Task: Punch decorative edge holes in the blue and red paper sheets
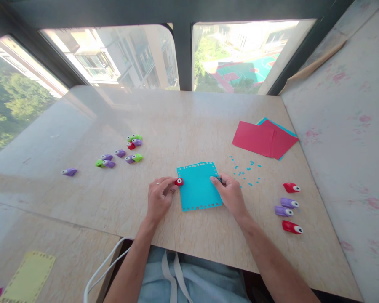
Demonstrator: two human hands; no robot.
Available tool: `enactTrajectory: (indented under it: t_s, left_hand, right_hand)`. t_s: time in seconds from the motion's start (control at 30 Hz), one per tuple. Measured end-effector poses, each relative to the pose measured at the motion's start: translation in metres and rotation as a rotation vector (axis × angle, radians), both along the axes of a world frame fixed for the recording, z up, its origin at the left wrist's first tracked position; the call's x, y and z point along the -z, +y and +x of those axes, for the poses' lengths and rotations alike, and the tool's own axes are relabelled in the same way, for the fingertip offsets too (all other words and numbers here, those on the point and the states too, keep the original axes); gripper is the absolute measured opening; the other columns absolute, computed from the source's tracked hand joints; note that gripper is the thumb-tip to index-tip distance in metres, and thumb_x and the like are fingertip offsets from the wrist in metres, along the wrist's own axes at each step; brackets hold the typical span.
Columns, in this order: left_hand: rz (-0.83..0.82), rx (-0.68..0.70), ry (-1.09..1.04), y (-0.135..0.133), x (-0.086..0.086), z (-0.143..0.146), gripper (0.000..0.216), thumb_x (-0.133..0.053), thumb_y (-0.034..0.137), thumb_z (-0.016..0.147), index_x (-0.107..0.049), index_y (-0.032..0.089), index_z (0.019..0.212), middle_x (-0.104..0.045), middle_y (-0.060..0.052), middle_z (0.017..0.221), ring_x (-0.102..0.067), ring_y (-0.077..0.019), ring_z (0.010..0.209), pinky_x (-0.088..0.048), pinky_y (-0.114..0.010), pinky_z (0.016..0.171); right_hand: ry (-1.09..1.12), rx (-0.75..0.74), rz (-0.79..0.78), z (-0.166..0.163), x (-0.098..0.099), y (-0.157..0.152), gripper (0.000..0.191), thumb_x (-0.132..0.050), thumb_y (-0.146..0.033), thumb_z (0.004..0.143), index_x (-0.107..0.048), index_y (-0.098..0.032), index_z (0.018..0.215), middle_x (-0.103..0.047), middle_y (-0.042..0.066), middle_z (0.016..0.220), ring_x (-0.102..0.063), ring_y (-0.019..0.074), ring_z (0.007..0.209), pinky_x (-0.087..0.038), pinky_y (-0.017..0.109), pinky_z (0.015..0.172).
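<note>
A turquoise paper sheet [198,185] with punched holes along its edges lies flat on the table in front of me. My left hand [159,198] pinches a small red paper punch [178,182] at the sheet's left edge. My right hand [230,192] rests on the sheet's right edge, its fingers curled and pressing the paper down.
Several purple, green and red punches [126,152] are scattered at the left. More red and purple punches [289,207] lie at the right. Turquoise punched bits [244,170] dot the beige table [183,122]. Red and turquoise sheets [263,139] lie far right. A yellow punched sheet [28,275] sits lower left.
</note>
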State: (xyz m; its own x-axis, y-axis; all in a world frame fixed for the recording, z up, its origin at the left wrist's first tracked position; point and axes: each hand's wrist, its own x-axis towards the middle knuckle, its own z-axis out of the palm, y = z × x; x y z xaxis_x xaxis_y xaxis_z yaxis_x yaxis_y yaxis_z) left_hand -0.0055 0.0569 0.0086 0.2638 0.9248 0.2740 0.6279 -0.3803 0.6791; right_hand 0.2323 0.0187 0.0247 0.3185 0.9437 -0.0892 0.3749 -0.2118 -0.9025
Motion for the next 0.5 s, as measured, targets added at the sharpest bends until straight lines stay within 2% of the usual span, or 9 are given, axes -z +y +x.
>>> enactTrajectory:
  t_s: [0.3, 0.4, 0.5]
  left_hand:
    - [0.009, -0.002, 0.013, -0.0011, -0.0002, -0.0003, 0.018, -0.06, 0.025, 0.089, -0.071, 0.024, 0.104, -0.072, -0.006, 0.105, -0.064, -0.023, 0.099, -0.045, -0.04, 0.09]
    - [-0.016, -0.015, -0.016, -0.0017, -0.001, 0.0001, 0.02, -0.062, 0.03, 0.089, -0.071, 0.024, 0.105, -0.072, -0.006, 0.107, -0.064, -0.0233, 0.102, -0.044, -0.041, 0.093]
    - [-0.121, -0.067, -0.124, -0.0005, -0.0056, -0.0004, 0.027, -0.062, 0.039, 0.088, -0.069, 0.023, 0.109, -0.071, -0.007, 0.11, -0.065, -0.0217, 0.099, -0.048, -0.038, 0.09]
  right_hand:
    - [-0.037, 0.0, -0.024, -0.0012, 0.0031, -0.0009, 0.039, -0.051, -0.053, 0.086, -0.059, -0.018, 0.07, -0.035, -0.005, 0.058, -0.034, 0.0113, 0.056, -0.026, 0.024, 0.052]
    - [-0.03, -0.003, -0.021, -0.0015, 0.0033, -0.0011, 0.04, -0.051, -0.053, 0.086, -0.06, -0.018, 0.07, -0.038, -0.005, 0.058, -0.035, 0.0114, 0.056, -0.028, 0.024, 0.052]
    - [-0.041, -0.007, -0.02, -0.0006, 0.0041, -0.0013, 0.04, -0.051, -0.053, 0.086, -0.061, -0.018, 0.072, -0.039, -0.005, 0.057, -0.035, 0.0114, 0.055, -0.028, 0.024, 0.052]
